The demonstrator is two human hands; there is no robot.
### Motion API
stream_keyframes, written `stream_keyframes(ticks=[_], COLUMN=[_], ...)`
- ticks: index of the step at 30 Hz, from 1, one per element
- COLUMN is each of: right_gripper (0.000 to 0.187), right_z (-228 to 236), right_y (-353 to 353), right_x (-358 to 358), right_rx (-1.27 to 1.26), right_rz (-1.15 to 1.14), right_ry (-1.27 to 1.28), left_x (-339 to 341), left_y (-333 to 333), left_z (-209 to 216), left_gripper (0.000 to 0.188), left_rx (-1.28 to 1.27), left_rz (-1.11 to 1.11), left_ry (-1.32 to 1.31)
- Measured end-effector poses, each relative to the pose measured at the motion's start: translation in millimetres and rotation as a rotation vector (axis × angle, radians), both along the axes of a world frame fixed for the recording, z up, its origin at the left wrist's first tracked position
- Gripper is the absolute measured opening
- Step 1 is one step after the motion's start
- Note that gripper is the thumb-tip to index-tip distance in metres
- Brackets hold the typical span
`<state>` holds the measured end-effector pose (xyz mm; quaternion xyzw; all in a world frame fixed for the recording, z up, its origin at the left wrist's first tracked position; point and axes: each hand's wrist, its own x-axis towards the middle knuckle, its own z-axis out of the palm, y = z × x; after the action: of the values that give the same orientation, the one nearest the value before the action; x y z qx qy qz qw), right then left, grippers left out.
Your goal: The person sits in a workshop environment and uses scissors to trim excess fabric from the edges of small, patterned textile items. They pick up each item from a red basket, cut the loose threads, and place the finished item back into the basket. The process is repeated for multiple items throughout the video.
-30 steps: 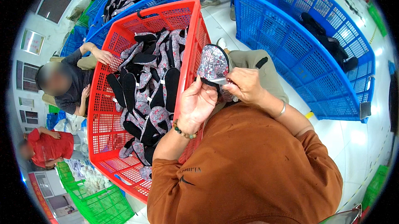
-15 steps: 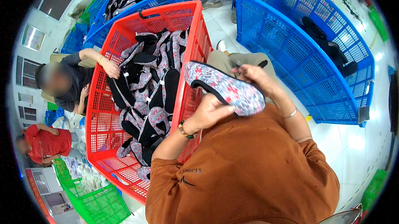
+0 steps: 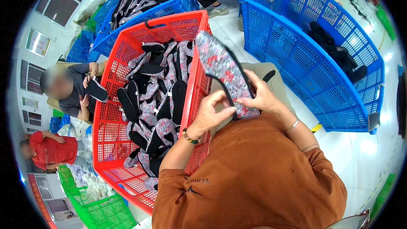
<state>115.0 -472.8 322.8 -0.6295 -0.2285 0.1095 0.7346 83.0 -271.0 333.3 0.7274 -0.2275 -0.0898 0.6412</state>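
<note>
A grey slipper [image 3: 224, 68] with red flowers and black edging is tilted up in front of my body, its far end pointing away from me. My right hand [image 3: 263, 96] grips its near end from the right, thumb pressed on the patterned fabric. At the slipper's left edge, my left hand [image 3: 213, 111] curls with thumb and fingertips on the black trim. Part of the left fingers is hidden. Left of my hands, the red crate [image 3: 194, 101] holds many similar slippers [image 3: 162, 129], some showing black soles.
Across the red crate a co-worker [image 3: 76, 89] holds a slipper with a black sole [image 3: 97, 90]. A blue crate [image 3: 292, 67] with black items [image 3: 330, 50] stands to the right. Another blue crate [image 3: 140, 14] holds slippers at the far left. A green crate [image 3: 99, 212] stands lower left.
The slipper has turned from lying crosswise to pointing up and away. My right hand has come down onto its near end. The co-worker's hand has left the crate and now holds a slipper.
</note>
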Motion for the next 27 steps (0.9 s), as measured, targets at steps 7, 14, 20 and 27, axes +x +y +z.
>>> stream_keyframes(ticks=[7,14,20,27], right_gripper=[0.079,0.035,0.027,0.017], right_z=[-17.4,-17.8,26.3,50.9], right_y=[9.7,-5.0,0.7,22.4], right_x=[-10.3,-0.5,0.3,6.0], right_rx=[-0.397,-0.294,-0.255,-0.243], right_rz=[-0.047,-0.177,-0.327,-0.475], right_ry=[-0.394,-0.360,-0.485,-0.669], left_x=[4.9,5.1,2.7,0.1], left_y=[-1.4,6.1,8.2,-0.6], left_z=[0.6,11.2,3.7,4.8], left_gripper=[0.019,0.026,0.033,0.030], left_rx=[-0.690,-0.754,-0.757,-0.649], left_rz=[0.318,0.250,0.187,0.187], left_ry=[0.271,0.280,0.339,0.256])
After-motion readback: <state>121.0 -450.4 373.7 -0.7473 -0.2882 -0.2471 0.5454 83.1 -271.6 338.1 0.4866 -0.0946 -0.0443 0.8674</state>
